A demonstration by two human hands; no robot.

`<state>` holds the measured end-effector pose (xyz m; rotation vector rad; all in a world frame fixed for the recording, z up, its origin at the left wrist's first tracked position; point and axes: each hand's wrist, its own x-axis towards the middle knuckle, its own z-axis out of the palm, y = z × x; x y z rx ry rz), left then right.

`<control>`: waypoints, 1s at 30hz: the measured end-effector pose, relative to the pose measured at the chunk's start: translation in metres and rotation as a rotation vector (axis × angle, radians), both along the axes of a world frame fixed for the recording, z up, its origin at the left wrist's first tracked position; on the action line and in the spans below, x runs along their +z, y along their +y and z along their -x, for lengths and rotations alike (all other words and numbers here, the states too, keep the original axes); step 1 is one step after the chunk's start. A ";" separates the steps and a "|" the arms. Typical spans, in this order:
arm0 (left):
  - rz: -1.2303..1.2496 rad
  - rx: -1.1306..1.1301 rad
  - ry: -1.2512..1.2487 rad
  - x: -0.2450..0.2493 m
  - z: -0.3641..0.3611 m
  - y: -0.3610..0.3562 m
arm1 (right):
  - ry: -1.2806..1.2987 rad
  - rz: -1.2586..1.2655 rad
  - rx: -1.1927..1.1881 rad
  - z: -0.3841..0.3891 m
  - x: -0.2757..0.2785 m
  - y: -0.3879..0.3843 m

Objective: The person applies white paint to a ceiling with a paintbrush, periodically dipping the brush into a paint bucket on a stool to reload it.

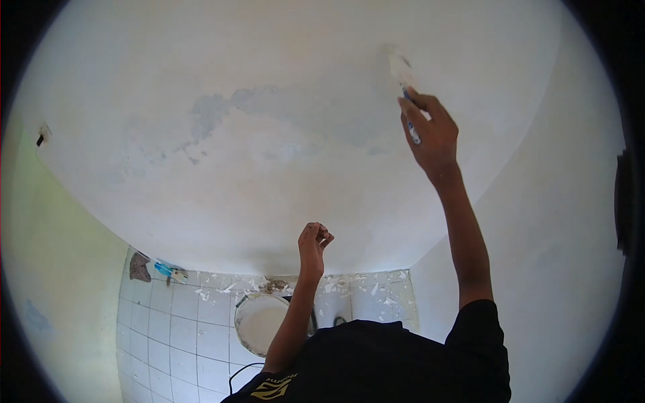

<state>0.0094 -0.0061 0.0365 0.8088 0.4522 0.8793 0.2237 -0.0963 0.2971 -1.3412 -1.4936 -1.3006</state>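
My right hand (431, 131) is wrapped round the blue handle of a paintbrush (400, 70), held up at the right side of the pale wall (282, 195). The brush's whitish, slightly blurred head points up and appears to be against the wall. Lower down, near the middle, my left hand (314, 236) is raised in front of the wall with its fingers curled together; nothing shows in them. Grey-blue patches mark the wall to the left of the brush. Below my left forearm stands a round bucket (240, 321) of whitish paint, partly hidden by that arm.
White floor tiles (181, 329) lie below, with flakes scattered along the wall's foot. A brown rag (140, 267) and a blue-handled tool (163, 269) are in the left corner. Side walls stand left and right. A dark fixture (622, 201) is at the far right.
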 end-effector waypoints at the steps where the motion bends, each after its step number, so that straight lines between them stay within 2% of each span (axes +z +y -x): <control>1: 0.001 0.000 -0.006 0.001 0.000 0.000 | -0.009 0.000 -0.020 -0.001 -0.014 0.002; 3: 0.010 0.000 -0.007 0.001 -0.001 -0.001 | -0.011 0.201 -0.006 -0.005 -0.058 0.012; 5: -0.027 -0.011 -0.031 0.002 -0.002 -0.003 | 0.011 0.322 0.112 0.008 -0.090 0.023; 7: -0.030 -0.016 -0.026 0.001 -0.004 -0.005 | 0.063 0.371 0.204 0.025 -0.102 0.026; 11: -0.013 -0.009 -0.020 0.002 -0.010 -0.007 | 0.152 0.386 0.348 0.032 -0.074 0.019; 16: -0.014 0.006 -0.025 0.003 -0.014 -0.007 | -0.011 0.139 0.214 0.019 -0.004 0.026; 20: 0.000 0.040 -0.005 0.005 -0.013 -0.007 | -0.151 0.052 0.091 0.028 -0.009 0.026; 25: 0.010 0.046 -0.026 0.002 -0.014 -0.007 | -0.127 0.513 0.170 0.050 -0.076 0.057; 30: -0.009 0.047 -0.015 0.001 -0.018 -0.005 | 0.091 0.465 0.361 0.045 -0.054 0.038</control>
